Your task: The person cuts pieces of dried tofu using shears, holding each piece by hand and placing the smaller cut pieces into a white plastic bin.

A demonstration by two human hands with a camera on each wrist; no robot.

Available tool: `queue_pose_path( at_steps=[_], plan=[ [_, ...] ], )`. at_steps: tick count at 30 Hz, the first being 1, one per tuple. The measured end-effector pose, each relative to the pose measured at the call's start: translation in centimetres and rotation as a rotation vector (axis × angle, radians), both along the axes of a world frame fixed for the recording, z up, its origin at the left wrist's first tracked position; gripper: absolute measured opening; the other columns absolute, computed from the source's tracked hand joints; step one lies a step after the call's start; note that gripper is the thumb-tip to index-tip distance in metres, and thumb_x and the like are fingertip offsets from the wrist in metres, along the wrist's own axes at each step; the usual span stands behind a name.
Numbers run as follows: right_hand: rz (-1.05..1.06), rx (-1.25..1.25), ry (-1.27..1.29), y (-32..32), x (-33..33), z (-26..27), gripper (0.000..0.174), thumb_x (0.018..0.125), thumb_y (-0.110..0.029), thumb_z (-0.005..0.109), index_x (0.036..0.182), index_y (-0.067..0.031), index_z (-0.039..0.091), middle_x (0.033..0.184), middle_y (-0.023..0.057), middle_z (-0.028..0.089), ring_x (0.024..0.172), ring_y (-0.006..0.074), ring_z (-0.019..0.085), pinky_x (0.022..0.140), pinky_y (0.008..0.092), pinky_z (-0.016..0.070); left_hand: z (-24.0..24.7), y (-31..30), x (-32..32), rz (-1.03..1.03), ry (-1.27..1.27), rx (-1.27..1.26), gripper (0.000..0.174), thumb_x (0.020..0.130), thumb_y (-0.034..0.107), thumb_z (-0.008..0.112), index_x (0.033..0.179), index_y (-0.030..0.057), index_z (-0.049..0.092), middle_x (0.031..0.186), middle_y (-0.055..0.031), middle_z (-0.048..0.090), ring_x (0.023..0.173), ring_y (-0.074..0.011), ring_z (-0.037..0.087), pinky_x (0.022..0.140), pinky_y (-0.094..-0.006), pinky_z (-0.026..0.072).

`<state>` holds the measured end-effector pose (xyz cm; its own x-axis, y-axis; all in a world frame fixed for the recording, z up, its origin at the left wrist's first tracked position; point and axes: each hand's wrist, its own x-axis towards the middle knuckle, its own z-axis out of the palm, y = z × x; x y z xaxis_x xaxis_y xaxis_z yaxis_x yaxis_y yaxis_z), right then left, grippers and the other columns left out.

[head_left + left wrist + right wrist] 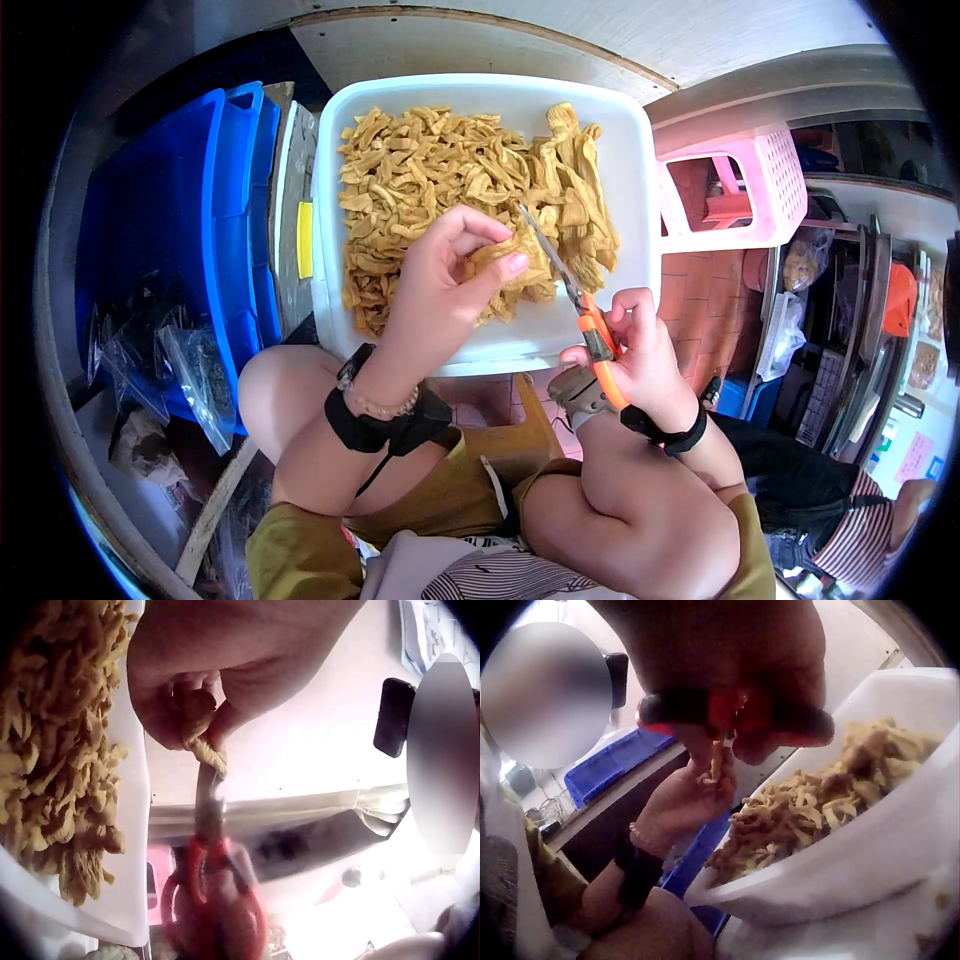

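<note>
My left hand [450, 275] pinches a wrinkled yellow-brown strip [522, 262], like tofu skin, between thumb and fingers over the white tub [480, 85]. In my right hand [645, 355] are orange-handled scissors [600, 340], gripped by the handles. Their blades point up and left, right beside the held strip. The left wrist view shows the blades [210, 799] at the strip's lower end, with the red-orange handles spread apart. Short cut pieces [420, 160] fill the tub's left and middle; long whole strips [580, 200] lie on its right side.
Blue crates [215, 220] stand on the left, with clear plastic bags [195, 375] by them. A pink stool [775, 190] is right of the tub, over a tiled floor [700, 310]. Another person's striped sleeve [860, 535] shows at lower right.
</note>
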<state>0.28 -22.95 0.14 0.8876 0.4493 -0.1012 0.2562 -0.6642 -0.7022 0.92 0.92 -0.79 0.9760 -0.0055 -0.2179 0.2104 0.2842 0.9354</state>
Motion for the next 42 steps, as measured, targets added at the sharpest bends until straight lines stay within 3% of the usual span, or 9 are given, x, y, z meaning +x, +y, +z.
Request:
queue_pose_path(
  at_steps=[3, 5, 9, 17, 22, 30, 33, 35, 42],
  plan=[
    [-0.006, 0.005, 0.015, 0.0, 0.0, 0.5, 0.07, 0.066, -0.044, 0.083, 0.098, -0.0047, 0.036, 0.061, 0.0061, 0.05, 0.047, 0.0216, 0.056, 0.043, 0.0302, 0.0429, -0.1, 0.0, 0.1, -0.006, -0.052, 0.051, 0.016, 0.088, 0.004, 0.062, 0.098, 0.0017, 0.05, 0.091, -0.0047, 0.06, 0.083, -0.0055, 0.054, 0.077, -0.0208, 0.0446],
    [-0.01, -0.011, 0.034, -0.3, 0.2, 0.8, 0.072, 0.065, -0.046, 0.083, 0.099, -0.0047, 0.035, 0.063, 0.0067, 0.051, 0.048, 0.0218, 0.057, 0.044, 0.0308, 0.0438, 0.0, -0.2, 0.2, 0.088, 0.024, -0.169, 0.02, 0.089, 0.005, 0.061, 0.103, 0.0023, 0.047, 0.093, -0.0048, 0.059, 0.084, -0.006, 0.054, 0.078, -0.0206, 0.0439],
    [0.081, -0.024, -0.014, -0.2, 0.2, 0.7, 0.078, 0.062, -0.05, 0.083, 0.102, -0.0041, 0.035, 0.067, 0.0081, 0.053, 0.05, 0.0233, 0.058, 0.047, 0.0318, 0.0458, -0.1, 0.3, 0.6, 0.139, 0.063, -0.195, 0.022, 0.09, 0.006, 0.06, 0.106, 0.0027, 0.045, 0.095, -0.005, 0.058, 0.086, -0.0069, 0.053, 0.078, -0.0218, 0.0454],
    [0.116, -0.193, 0.052, 0.4, 0.7, 1.9, 0.081, 0.062, -0.049, 0.083, 0.106, -0.0057, 0.031, 0.071, 0.0083, 0.058, 0.056, 0.0209, 0.058, 0.053, 0.0286, 0.0455, -0.6, -0.5, 0.3, 0.171, -0.052, -0.125, 0.02, 0.09, 0.003, 0.059, 0.103, 0.002, 0.044, 0.099, -0.0064, 0.053, 0.095, -0.0097, 0.052, 0.085, -0.0239, 0.044],
    [0.136, -0.098, 0.064, 0.7, 0.9, 2.2, 0.075, 0.066, -0.049, 0.081, 0.105, -0.005, 0.034, 0.069, 0.01, 0.065, 0.056, 0.0264, 0.063, 0.051, 0.0326, 0.0487, -1.0, -0.8, 0.1, 0.202, -0.202, 0.068, 0.021, 0.088, -0.002, 0.059, 0.102, 0.0017, 0.044, 0.098, -0.0064, 0.052, 0.095, -0.0106, 0.053, 0.085, -0.0248, 0.0454],
    [0.124, -0.08, 0.058, 1.0, 0.8, 1.8, 0.076, 0.065, -0.049, 0.081, 0.105, -0.0039, 0.034, 0.072, 0.0102, 0.063, 0.06, 0.0273, 0.063, 0.054, 0.0334, 0.0494, -0.6, -1.4, -0.3, 0.155, -0.098, -0.122, 0.021, 0.085, -0.003, 0.063, 0.097, 0.003, 0.047, 0.096, -0.0043, 0.052, 0.098, -0.0125, 0.051, 0.088, -0.0266, 0.0408],
    [0.149, -0.089, 0.044, 1.4, 0.9, 2.0, 0.078, 0.065, -0.049, 0.081, 0.106, -0.0023, 0.034, 0.078, 0.0126, 0.062, 0.066, 0.0284, 0.064, 0.058, 0.0347, 0.05, -0.5, -1.4, -0.5, 0.047, -0.178, 0.012, 0.019, 0.086, -0.007, 0.058, 0.097, 0.0004, 0.045, 0.093, -0.0049, 0.056, 0.095, -0.0102, 0.056, 0.084, -0.0248, 0.0476],
    [0.173, -0.076, 0.011, 1.4, 1.1, 2.0, 0.08, 0.064, -0.05, 0.081, 0.106, -0.0012, 0.034, 0.082, 0.0142, 0.061, 0.069, 0.029, 0.064, 0.061, 0.0355, 0.0501, -0.4, -1.4, -0.6, -0.041, -0.125, -0.177, 0.018, 0.086, -0.009, 0.057, 0.096, 0.0004, 0.046, 0.093, -0.0054, 0.056, 0.096, -0.0107, 0.057, 0.084, -0.0253, 0.0483],
    [0.133, -0.007, -0.004, 1.7, 0.9, 1.7, 0.086, 0.064, -0.048, 0.083, 0.109, 0.0022, 0.028, 0.081, 0.0145, 0.054, 0.068, 0.0242, 0.059, 0.06, 0.0346, 0.0483, 0.4, -1.4, -0.6, 0.054, -0.198, -0.063, 0.016, 0.086, -0.01, 0.054, 0.097, -0.001, 0.046, 0.095, -0.0065, 0.058, 0.092, -0.0119, 0.059, 0.084, -0.026, 0.0486]
  ],
)
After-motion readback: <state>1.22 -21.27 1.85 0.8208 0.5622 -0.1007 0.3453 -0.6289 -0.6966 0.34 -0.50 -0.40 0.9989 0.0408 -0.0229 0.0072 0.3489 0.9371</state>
